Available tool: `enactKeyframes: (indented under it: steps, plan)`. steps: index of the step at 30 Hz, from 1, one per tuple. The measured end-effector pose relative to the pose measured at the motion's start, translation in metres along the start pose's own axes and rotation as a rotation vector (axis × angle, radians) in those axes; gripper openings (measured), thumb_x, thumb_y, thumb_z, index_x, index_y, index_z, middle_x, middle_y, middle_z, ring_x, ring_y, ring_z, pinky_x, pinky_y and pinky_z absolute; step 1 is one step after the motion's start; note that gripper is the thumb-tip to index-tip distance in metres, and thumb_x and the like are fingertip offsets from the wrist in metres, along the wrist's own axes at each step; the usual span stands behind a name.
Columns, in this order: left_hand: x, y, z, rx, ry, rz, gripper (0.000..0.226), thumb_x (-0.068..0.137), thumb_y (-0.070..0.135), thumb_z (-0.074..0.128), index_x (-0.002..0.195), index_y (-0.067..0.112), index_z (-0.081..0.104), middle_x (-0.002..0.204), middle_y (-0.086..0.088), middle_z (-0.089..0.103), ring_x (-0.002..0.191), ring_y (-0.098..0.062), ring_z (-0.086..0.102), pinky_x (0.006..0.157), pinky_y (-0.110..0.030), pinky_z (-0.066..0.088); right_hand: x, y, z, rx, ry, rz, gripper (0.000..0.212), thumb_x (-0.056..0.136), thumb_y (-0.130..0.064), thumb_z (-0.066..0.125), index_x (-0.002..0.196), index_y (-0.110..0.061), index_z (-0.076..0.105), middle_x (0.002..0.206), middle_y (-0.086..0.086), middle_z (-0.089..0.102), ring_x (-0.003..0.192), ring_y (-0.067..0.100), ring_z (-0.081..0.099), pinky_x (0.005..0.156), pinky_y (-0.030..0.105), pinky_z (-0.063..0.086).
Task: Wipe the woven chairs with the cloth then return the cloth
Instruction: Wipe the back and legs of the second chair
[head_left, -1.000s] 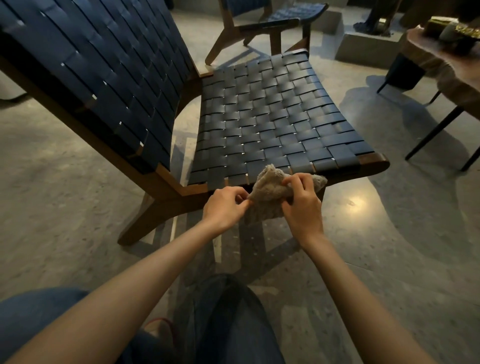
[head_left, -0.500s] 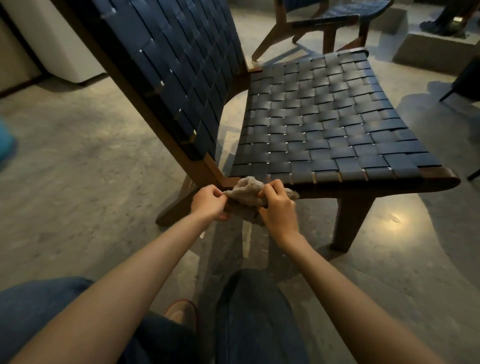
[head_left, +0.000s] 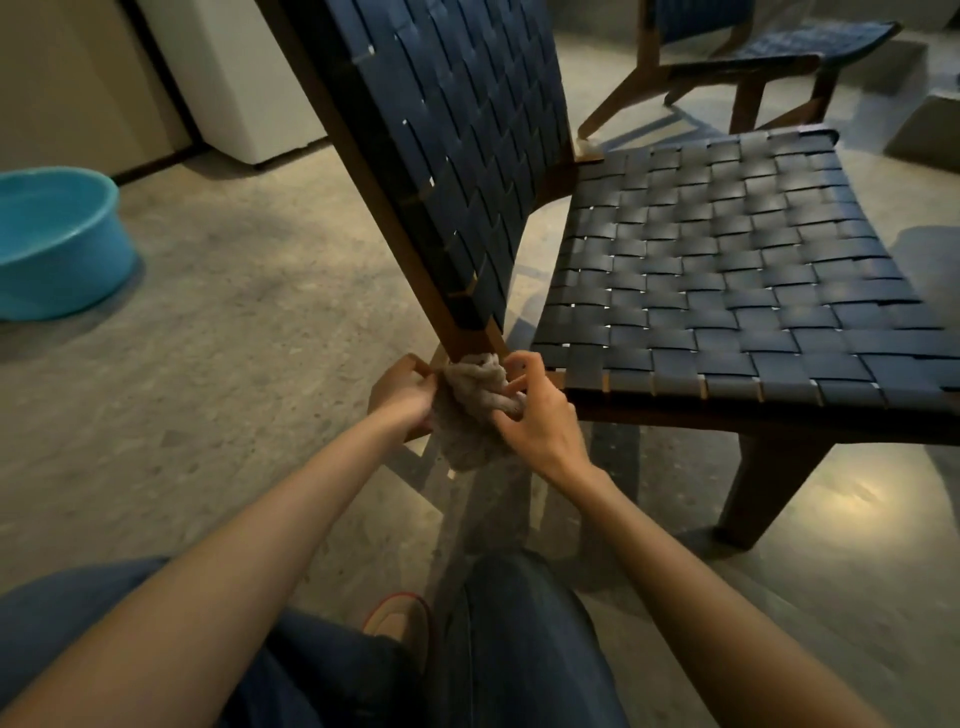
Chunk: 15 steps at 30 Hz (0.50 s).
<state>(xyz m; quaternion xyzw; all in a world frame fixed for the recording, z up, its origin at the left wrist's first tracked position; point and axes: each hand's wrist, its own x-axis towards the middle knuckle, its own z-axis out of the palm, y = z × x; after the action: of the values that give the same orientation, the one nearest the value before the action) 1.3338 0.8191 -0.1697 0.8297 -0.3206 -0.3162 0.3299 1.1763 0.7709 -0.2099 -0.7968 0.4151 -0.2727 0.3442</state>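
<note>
Where the chair's slanted back met its wooden frame, the cloth (head_left: 475, 402) was bunched up against the lower corner, hanging a little below it. The left hand (head_left: 402, 396) gripped its left side with curled fingers, and the right hand (head_left: 535, 415) pinched its right side. The woven chair (head_left: 717, 280) stood on the floor (head_left: 234, 332), a second chair (head_left: 769, 52) behind it, and a blue basin (head_left: 57, 241) well apart to the left.
</note>
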Motion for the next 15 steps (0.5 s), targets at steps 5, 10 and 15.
enactKeyframes:
  steps: [5, 10, 15]
  plan:
    - [-0.018, 0.006, -0.029, 0.102, -0.162, 0.18, 0.009, 0.097, 0.024, 0.05, 0.098, 0.018, 0.056, 0.081, -0.009, 0.059, 0.066, -0.02, 0.058, 0.054, -0.026, 0.048, -0.001, -0.009, -0.031, -0.064, -0.279, -0.082, 0.043, 0.09, -0.03, 0.063, 0.128, -0.039, 0.045, 0.092, -0.016, 0.058, 0.076, -0.003, 0.061, 0.067, 0.023, 0.056]
    - [-0.039, 0.026, -0.062, 0.314, -0.145, 0.331, 0.004, 0.097, 0.022, 0.051, 0.097, 0.024, 0.054, 0.079, -0.001, 0.064, 0.059, -0.016, 0.065, 0.052, -0.025, 0.053, -0.004, -0.029, -0.044, -0.206, -0.469, -0.066, 0.011, 0.091, -0.044, 0.057, 0.099, -0.037, 0.057, 0.084, -0.014, 0.059, 0.078, -0.001, 0.059, 0.069, 0.022, 0.051]
    - [-0.047, 0.045, -0.101, 0.056, -0.166, 0.306, 0.008, 0.1, 0.019, 0.044, 0.101, 0.018, 0.052, 0.084, -0.01, 0.069, 0.057, -0.021, 0.066, 0.049, -0.026, 0.051, 0.001, -0.057, -0.054, -0.246, -0.427, -0.118, 0.036, 0.088, -0.043, 0.061, 0.121, -0.031, 0.053, 0.102, -0.011, 0.053, 0.092, 0.003, 0.053, 0.079, 0.025, 0.051]
